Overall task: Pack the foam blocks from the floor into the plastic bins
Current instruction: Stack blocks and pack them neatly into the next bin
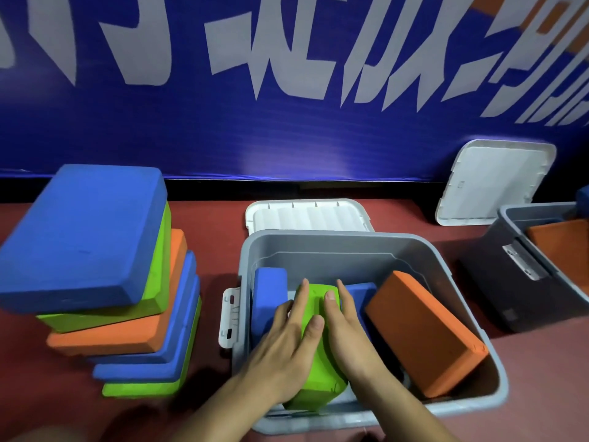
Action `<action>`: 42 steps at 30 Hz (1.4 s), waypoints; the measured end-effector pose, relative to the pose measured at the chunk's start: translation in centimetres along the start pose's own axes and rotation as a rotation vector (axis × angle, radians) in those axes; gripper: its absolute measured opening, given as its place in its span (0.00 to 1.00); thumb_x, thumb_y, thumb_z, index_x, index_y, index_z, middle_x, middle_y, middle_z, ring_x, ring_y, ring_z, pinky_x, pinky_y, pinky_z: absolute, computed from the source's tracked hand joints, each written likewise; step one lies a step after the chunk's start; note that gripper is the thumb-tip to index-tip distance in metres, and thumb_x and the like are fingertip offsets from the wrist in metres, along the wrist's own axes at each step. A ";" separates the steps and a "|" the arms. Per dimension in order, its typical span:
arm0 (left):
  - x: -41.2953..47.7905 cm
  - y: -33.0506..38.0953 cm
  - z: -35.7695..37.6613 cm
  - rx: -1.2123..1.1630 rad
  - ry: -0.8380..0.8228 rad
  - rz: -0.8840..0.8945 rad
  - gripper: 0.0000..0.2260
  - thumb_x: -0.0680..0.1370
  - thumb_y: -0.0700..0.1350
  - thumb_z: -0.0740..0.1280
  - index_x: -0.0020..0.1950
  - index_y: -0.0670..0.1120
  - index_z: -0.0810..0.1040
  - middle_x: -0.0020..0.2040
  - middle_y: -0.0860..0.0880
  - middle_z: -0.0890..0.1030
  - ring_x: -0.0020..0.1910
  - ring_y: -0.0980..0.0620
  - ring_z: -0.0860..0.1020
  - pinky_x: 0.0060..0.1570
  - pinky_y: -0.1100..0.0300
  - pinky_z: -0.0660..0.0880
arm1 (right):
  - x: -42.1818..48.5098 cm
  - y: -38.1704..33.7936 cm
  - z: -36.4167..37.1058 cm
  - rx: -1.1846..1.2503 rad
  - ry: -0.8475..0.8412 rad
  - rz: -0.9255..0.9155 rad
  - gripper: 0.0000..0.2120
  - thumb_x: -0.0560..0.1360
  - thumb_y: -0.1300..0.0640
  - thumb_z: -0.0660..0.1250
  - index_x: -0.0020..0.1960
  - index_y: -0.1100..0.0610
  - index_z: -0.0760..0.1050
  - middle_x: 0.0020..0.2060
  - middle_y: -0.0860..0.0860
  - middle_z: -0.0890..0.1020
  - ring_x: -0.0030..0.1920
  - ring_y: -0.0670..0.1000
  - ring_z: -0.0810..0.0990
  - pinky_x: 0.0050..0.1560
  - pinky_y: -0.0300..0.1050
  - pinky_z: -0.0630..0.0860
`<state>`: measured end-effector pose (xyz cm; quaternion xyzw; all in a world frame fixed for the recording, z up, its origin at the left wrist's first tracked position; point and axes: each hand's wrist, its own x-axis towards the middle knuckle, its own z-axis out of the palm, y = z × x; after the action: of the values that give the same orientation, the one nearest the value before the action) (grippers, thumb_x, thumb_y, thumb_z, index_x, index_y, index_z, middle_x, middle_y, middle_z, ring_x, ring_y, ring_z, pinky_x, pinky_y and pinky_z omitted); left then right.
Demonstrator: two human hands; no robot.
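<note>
A grey plastic bin (pixel 322 242) stands open on the red floor in front of me. Inside it a green foam block (pixel 322 368) stands on edge between two blue blocks (pixel 269 293) (pixel 360 296), and an orange block (pixel 424 333) leans against the bin's right wall. My left hand (pixel 283 342) and my right hand (pixel 347 333) both lie flat on the green block, fingers spread and pressing its top. To the left a stack of several foam blocks (pixel 95 269) in blue, green and orange rests on the floor.
A white lid (pixel 307 215) lies behind the bin. A second dark grey bin (pixel 522 282) with an orange block (pixel 561 250) inside stands at the right, and another white lid (pixel 494 181) leans on the blue banner wall (pixel 287 122).
</note>
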<state>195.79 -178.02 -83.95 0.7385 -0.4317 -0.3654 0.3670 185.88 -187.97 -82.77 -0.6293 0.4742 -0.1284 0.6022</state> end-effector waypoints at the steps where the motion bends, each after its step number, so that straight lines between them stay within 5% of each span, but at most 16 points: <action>1: 0.2 -0.2 0.1 -0.012 -0.009 -0.009 0.33 0.73 0.78 0.39 0.77 0.72 0.36 0.81 0.63 0.47 0.78 0.65 0.52 0.77 0.60 0.54 | 0.3 0.6 0.1 -0.005 0.012 0.002 0.29 0.83 0.36 0.53 0.82 0.38 0.50 0.78 0.39 0.62 0.74 0.43 0.65 0.78 0.48 0.60; 4: 0.8 -1.0 0.6 -0.052 -0.030 -0.064 0.35 0.75 0.74 0.42 0.80 0.66 0.37 0.80 0.65 0.43 0.74 0.72 0.47 0.74 0.66 0.49 | 1.0 2.1 0.2 -0.012 0.043 0.011 0.30 0.83 0.37 0.53 0.83 0.41 0.50 0.79 0.39 0.59 0.76 0.42 0.63 0.77 0.44 0.57; 9: 1.9 -1.2 3.8 -0.042 -0.046 -0.183 0.42 0.70 0.73 0.39 0.80 0.58 0.31 0.82 0.57 0.38 0.80 0.62 0.43 0.74 0.66 0.45 | 2.7 4.3 -0.4 -0.074 0.040 0.053 0.31 0.83 0.35 0.49 0.83 0.40 0.48 0.80 0.39 0.57 0.77 0.45 0.62 0.77 0.43 0.56; 16: 5.6 -2.1 7.1 0.026 -0.153 -0.221 0.31 0.71 0.78 0.37 0.70 0.75 0.27 0.83 0.55 0.44 0.81 0.53 0.55 0.78 0.51 0.56 | 5.9 7.5 -3.0 -0.080 0.019 0.141 0.28 0.86 0.41 0.48 0.83 0.44 0.48 0.81 0.43 0.56 0.79 0.45 0.59 0.76 0.41 0.54; 23: 6.4 -3.7 8.2 0.095 -0.204 -0.276 0.33 0.74 0.72 0.39 0.79 0.68 0.36 0.83 0.59 0.44 0.81 0.59 0.46 0.79 0.55 0.48 | 6.9 9.3 -3.6 -0.196 -0.012 0.125 0.27 0.86 0.43 0.48 0.83 0.44 0.46 0.81 0.41 0.53 0.81 0.46 0.55 0.79 0.44 0.51; 26: 5.9 -3.3 7.1 0.261 -0.060 -0.242 0.40 0.70 0.76 0.33 0.81 0.64 0.41 0.80 0.55 0.52 0.79 0.53 0.53 0.77 0.51 0.56 | 6.6 8.9 -3.6 -0.260 0.091 0.050 0.25 0.85 0.42 0.50 0.81 0.40 0.52 0.80 0.40 0.58 0.81 0.48 0.55 0.80 0.49 0.51; 29: 5.2 -2.7 5.0 0.348 0.158 -0.133 0.46 0.68 0.77 0.28 0.82 0.60 0.51 0.76 0.55 0.55 0.75 0.55 0.53 0.75 0.57 0.54 | 6.3 6.9 -2.9 -0.386 0.183 -0.059 0.25 0.84 0.40 0.51 0.81 0.40 0.55 0.78 0.41 0.64 0.79 0.47 0.58 0.79 0.53 0.53; 34: 5.1 -4.8 2.3 0.282 0.251 -0.196 0.42 0.68 0.79 0.31 0.80 0.68 0.49 0.81 0.57 0.43 0.81 0.54 0.46 0.79 0.51 0.52 | 6.1 3.8 0.8 -0.196 0.025 -0.158 0.24 0.86 0.44 0.53 0.81 0.42 0.57 0.74 0.37 0.64 0.71 0.33 0.60 0.71 0.32 0.54; 38: 5.5 -4.7 1.9 0.146 0.237 -0.273 0.33 0.75 0.73 0.38 0.80 0.67 0.51 0.82 0.49 0.38 0.82 0.50 0.42 0.79 0.53 0.46 | 7.0 3.9 3.2 -0.147 -0.043 -0.117 0.23 0.87 0.45 0.49 0.81 0.47 0.60 0.78 0.41 0.64 0.74 0.36 0.61 0.74 0.33 0.53; 42: 6.4 -4.9 2.2 -0.036 0.151 -0.393 0.27 0.82 0.63 0.42 0.82 0.62 0.51 0.83 0.49 0.38 0.80 0.54 0.34 0.76 0.56 0.40 | 8.0 5.1 3.6 -0.121 -0.139 -0.013 0.24 0.87 0.47 0.44 0.81 0.50 0.58 0.78 0.41 0.62 0.72 0.32 0.56 0.64 0.18 0.48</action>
<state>198.03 -182.60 -90.60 0.8269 -0.2443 -0.3814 0.3332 190.40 -190.74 -91.42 -0.6750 0.4339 -0.0596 0.5937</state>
